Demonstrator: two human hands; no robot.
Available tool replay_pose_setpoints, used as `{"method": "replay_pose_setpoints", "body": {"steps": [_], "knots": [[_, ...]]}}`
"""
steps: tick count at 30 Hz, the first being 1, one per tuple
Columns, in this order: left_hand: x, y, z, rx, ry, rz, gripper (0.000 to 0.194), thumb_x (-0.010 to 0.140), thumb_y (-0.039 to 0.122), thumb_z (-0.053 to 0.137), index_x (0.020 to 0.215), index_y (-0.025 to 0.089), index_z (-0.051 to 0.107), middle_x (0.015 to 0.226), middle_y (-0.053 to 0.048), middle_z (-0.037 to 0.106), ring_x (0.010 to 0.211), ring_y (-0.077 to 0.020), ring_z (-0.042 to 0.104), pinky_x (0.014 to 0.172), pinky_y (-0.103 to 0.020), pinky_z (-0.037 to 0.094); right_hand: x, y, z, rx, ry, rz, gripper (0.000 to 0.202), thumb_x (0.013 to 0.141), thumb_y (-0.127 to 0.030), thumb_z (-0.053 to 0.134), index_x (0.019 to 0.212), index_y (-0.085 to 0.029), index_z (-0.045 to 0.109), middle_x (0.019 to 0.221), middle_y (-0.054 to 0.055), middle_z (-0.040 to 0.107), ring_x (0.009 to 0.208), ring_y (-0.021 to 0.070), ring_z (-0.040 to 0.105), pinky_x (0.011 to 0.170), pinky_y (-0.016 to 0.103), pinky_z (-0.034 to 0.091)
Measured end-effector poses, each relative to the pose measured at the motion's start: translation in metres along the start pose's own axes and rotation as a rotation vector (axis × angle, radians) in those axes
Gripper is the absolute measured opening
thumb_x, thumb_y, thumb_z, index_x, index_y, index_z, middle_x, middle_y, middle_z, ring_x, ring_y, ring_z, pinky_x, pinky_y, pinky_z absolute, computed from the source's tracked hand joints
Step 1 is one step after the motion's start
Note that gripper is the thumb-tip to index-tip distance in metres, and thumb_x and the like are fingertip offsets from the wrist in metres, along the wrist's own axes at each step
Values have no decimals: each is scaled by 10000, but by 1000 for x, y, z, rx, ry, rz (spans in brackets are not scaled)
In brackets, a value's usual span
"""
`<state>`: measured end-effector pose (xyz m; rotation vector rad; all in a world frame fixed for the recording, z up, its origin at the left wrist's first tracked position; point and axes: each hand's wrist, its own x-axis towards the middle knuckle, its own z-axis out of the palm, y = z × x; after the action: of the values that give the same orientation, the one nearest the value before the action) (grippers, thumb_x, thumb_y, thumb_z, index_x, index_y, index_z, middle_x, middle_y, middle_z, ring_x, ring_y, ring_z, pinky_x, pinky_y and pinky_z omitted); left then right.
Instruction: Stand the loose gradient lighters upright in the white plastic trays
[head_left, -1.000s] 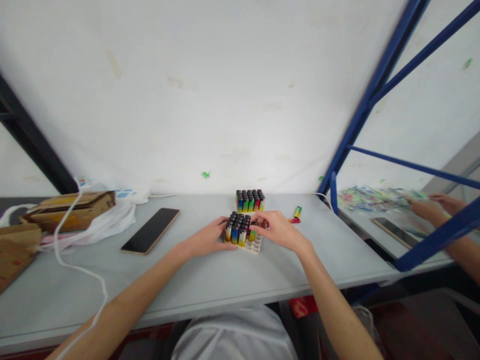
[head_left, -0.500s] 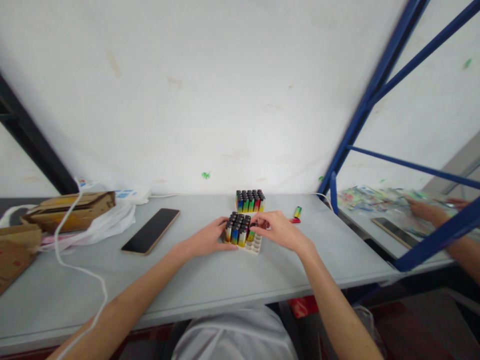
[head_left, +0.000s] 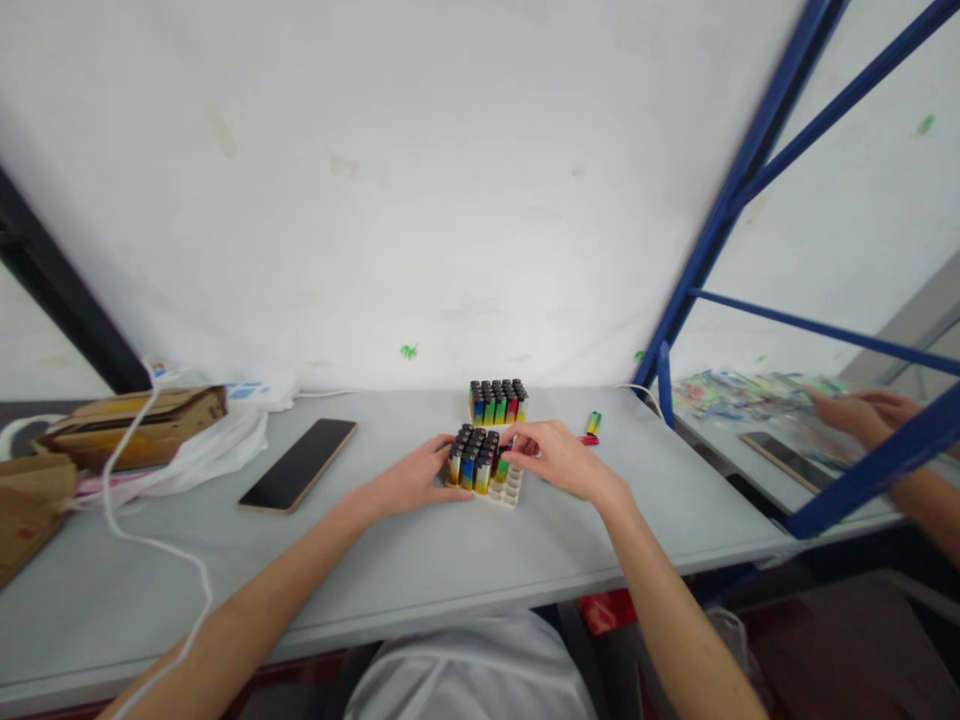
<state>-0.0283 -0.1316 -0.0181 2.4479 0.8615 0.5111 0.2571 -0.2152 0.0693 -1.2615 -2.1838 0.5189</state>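
A white tray (head_left: 505,499) with rows of round holes stands on the table, its left part filled with upright black-topped lighters (head_left: 469,460) in several colours. My left hand (head_left: 420,472) grips the tray's left side, thumb at the front and fingers behind. From the right, my right hand (head_left: 551,455) pinches the top of a green and yellow lighter (head_left: 502,470) that stands upright in the tray. Holes at the tray's front right are bare. A thin green sliver shows beneath my right hand; I cannot make out what it is.
Behind stands a second group of upright lighters (head_left: 499,402). A green and yellow lighter (head_left: 594,424) and a red one (head_left: 589,440) lie to the right. At left are a phone (head_left: 300,465), a cardboard box (head_left: 135,425) and a white cable (head_left: 161,548). A blue frame (head_left: 694,270) rises at right, another person's hands beyond.
The view has shifted slightly. Both my hands keep their places at the tray. The green sliver beneath my right hand has come into sight.
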Motion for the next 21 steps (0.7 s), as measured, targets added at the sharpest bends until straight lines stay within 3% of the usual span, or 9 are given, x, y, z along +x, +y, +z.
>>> {"method": "replay_pose_setpoints", "body": {"steps": [4,8,15,21], "knots": [[0,4,-2,0,0,-9,676,870,667,845,1370,225,740,1547,-144,616,1438,-385,606,1334,-515,409,-7,7,-18,-31,106,-9,169,1039,-337,697,1084,-212,802,904,54,826,814,219,756,801,325,564],[-1,7,-4,-3,-9,-15,683,880,686,827,1374,225,734,1554,-140,610,1445,-377,605,1336,-501,406,-22,31,-48,-78,144,89,198,1024,-360,680,1082,-217,804,892,58,827,804,225,757,790,330,567],[-1,8,-4,1,-17,-36,707,870,704,827,1370,212,739,1539,-148,612,1434,-379,615,1329,-506,418,-51,81,-80,-186,-65,445,93,854,-249,788,920,-200,830,941,88,843,871,260,763,797,341,566],[-2,7,-5,-16,1,-32,691,849,725,836,1311,216,763,1529,-138,626,1414,-376,631,1325,-492,432,-61,97,-87,-181,-211,594,121,783,-226,809,901,-218,837,947,57,845,892,256,763,768,320,562]]}}
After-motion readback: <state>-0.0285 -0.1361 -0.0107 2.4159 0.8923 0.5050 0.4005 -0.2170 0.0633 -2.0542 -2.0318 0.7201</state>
